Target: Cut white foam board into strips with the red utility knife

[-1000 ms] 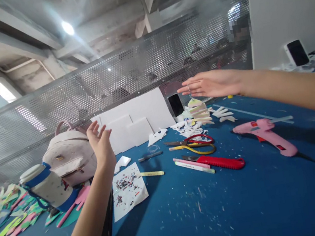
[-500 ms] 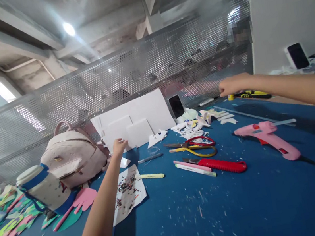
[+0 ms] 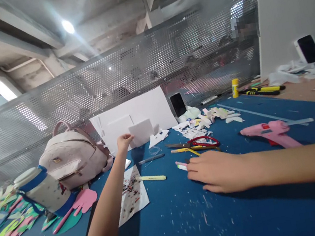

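My left hand point(image 3: 125, 142) pinches the edge of a small white board piece point(image 3: 142, 132), in front of a large white board point(image 3: 155, 104) leaning at the back. My right hand point(image 3: 217, 170) is low over the blue table, fingers apart and reaching down, covering the red utility knife and most of two markers. The white marker's green end point(image 3: 181, 167) sticks out past its fingertips. Just behind this hand lie red-and-yellow scissors point(image 3: 202, 141). A yellow marker point(image 3: 152, 178) rests on a paper sheet point(image 3: 139, 201) strewn with dark scraps.
On the right lies a pink glue gun point(image 3: 268, 131). Behind it are a ruler point(image 3: 253, 112), a glue stick point(image 3: 235, 88) and yellow-black tools point(image 3: 264, 90). White scraps point(image 3: 192, 130) heap near a phone point(image 3: 178, 104). A bottle point(image 3: 44, 191) and a backpack point(image 3: 71, 156) stand left.
My right hand has come from the back right down to the utility knife and markers. My left hand has moved slightly right, and the small white board piece has shifted.
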`<state>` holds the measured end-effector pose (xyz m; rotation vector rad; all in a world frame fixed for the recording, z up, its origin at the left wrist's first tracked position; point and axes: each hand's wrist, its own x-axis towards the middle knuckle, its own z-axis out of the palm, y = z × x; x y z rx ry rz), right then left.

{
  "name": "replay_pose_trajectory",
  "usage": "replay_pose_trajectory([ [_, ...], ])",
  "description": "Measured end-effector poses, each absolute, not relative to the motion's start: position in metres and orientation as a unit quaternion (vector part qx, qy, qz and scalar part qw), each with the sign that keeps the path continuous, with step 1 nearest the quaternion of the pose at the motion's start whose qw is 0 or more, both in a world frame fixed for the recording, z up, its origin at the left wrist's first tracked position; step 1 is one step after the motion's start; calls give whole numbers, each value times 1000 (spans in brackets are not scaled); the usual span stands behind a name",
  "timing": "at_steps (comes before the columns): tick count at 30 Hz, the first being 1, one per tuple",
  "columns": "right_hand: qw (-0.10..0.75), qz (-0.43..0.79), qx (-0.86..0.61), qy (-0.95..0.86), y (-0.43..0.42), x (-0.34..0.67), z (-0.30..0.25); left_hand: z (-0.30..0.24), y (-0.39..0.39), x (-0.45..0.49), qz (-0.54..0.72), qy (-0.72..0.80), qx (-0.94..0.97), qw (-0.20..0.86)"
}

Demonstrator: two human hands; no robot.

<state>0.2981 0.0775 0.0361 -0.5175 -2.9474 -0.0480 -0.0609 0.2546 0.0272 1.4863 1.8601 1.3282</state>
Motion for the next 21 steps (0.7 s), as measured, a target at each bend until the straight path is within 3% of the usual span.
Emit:
replay_pose_trajectory([
  [5, 52, -120, -191, -973, 89, 301, 19, 53, 229, -67, 498, 641, 578, 88],
  [11, 79, -87, -274, -955, 90, 305, 15, 87, 179, -70, 586, 560, 579, -87],
  [16, 52, -45, -290, -954, 96, 297, 19, 115, 129, -53, 645, 471, 567, -202],
  [19, 56, -24, -275, -960, 103, 288, 16, 118, 83, -30, 628, 425, 605, -243],
  [21, 90, -25, -250, -964, 110, 280, 12, 108, 43, -15, 548, 345, 692, -320],
])
